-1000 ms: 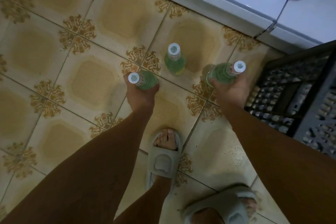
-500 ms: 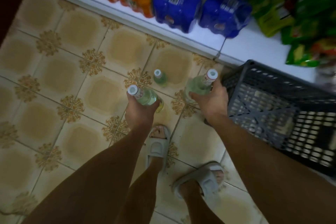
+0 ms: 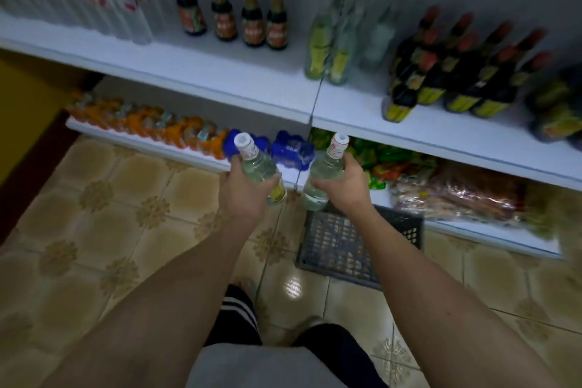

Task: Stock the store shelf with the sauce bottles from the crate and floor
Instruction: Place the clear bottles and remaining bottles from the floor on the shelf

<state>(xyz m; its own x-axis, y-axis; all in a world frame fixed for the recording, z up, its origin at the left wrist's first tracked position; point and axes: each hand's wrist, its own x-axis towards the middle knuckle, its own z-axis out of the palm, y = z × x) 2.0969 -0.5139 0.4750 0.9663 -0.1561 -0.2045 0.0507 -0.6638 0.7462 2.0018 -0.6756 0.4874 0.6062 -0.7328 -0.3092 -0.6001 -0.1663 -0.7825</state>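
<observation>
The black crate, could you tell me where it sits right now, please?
In the head view the black crate sits on the tiled floor, right of centre, against the lowest shelf, just below the bottle held in the right hand.

now raised off the tiled floor [image 3: 94, 198], both clear bottles: one gripped in the left hand [image 3: 244, 195], one in the right hand [image 3: 345, 181], held up just below the front edge of the white shelf [image 3: 220, 72]. crate [image 3: 356, 246] now beneath the right forearm. third floor bottle gone from view.
</observation>
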